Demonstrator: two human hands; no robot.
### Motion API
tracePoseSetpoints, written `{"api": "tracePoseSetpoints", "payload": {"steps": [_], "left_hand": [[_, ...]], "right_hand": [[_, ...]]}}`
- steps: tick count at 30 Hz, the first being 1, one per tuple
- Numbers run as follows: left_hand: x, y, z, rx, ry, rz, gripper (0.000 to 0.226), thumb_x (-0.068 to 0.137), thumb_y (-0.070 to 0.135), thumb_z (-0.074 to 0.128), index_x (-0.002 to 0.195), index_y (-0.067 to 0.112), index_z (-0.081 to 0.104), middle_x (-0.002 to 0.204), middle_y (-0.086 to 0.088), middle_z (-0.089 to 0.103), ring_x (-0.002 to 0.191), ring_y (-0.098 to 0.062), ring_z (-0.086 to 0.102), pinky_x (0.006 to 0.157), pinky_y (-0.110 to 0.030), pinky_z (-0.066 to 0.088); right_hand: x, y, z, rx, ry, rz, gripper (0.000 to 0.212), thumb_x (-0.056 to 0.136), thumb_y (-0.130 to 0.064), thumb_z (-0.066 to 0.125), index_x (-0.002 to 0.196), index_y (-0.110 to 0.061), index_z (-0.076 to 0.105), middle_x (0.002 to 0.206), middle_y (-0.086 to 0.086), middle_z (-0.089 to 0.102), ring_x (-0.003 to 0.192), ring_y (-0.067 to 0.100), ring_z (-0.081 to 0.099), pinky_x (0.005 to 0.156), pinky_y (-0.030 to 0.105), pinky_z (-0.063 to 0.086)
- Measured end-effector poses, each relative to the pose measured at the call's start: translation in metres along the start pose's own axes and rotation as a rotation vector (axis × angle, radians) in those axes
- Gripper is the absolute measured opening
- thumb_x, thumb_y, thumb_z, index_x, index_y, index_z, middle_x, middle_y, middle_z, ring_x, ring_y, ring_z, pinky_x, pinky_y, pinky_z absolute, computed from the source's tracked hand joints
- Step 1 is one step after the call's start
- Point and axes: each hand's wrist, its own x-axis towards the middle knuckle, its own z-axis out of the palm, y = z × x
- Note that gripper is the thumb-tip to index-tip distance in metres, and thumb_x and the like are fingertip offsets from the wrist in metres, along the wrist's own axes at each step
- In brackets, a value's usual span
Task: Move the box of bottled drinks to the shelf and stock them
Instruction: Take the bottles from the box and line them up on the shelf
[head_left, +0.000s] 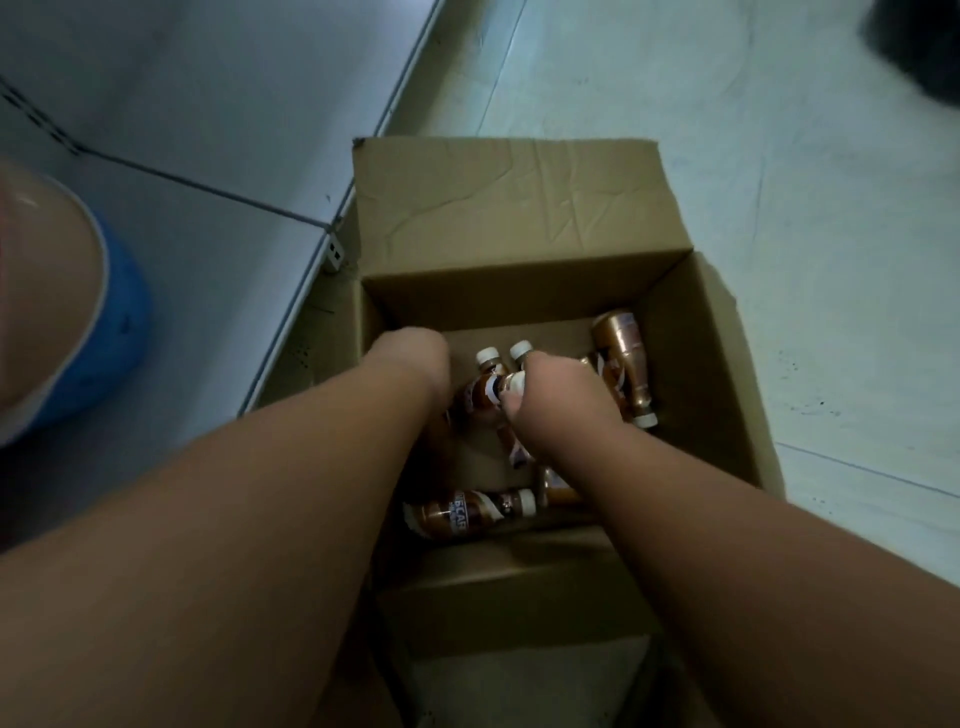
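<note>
An open cardboard box (519, 218) sits on the floor with its flaps spread. Several brown bottled drinks with white caps lie loose inside it. One bottle (467, 512) lies on its side near the front, and another bottle (623, 364) lies against the right wall. Both my arms reach down into the box. My right hand (550, 395) is shut on a bottle (493, 387) near its white cap. My left hand (415, 364) is deep among the bottles at the left side; its fingers are hidden.
A grey-white shelf board (208, 104) runs along the left of the box, with its edge and a bracket (335, 254) close to the box's left flap. A blue and white rounded object (93, 322) is at the far left. Pale tiled floor (779, 208) lies to the right.
</note>
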Motion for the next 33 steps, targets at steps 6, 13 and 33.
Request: {"api": "tracePoseSetpoints", "payload": {"steps": [6, 13, 33], "left_hand": [[-0.115, -0.031, -0.044, -0.080, 0.274, 0.136, 0.061, 0.059, 0.037, 0.088, 0.105, 0.017, 0.053, 0.101, -0.006, 0.053, 0.092, -0.026, 0.056, 0.080, -0.041, 0.053], [-0.258, -0.106, -0.105, 0.040, 0.553, 0.263, 0.030, 0.084, 0.025, 0.066, 0.110, 0.011, 0.063, 0.110, -0.013, 0.059, 0.097, -0.029, 0.060, 0.080, -0.037, 0.052], [-0.484, -0.433, -0.137, -0.023, 0.928, -0.152, 0.032, 0.082, 0.022, 0.068, 0.113, 0.018, 0.062, 0.118, -0.005, 0.058, 0.104, -0.020, 0.052, 0.075, -0.026, 0.033]], "right_hand": [[-0.082, -0.022, -0.071, -0.055, 0.308, -0.187, 0.024, 0.092, -0.033, 0.051, 0.106, -0.014, 0.047, 0.101, 0.010, 0.059, 0.088, 0.027, 0.057, 0.067, 0.035, 0.042], [-0.190, -0.098, -0.159, -0.063, 0.570, -0.439, 0.020, 0.089, -0.035, 0.049, 0.089, -0.018, 0.038, 0.087, 0.007, 0.053, 0.072, 0.025, 0.045, 0.061, 0.033, 0.033], [-0.356, -0.445, -0.148, -0.111, 0.583, -1.089, 0.028, 0.085, -0.043, 0.055, 0.075, -0.017, 0.047, 0.070, -0.003, 0.046, 0.062, 0.014, 0.043, 0.049, 0.027, 0.029]]}}
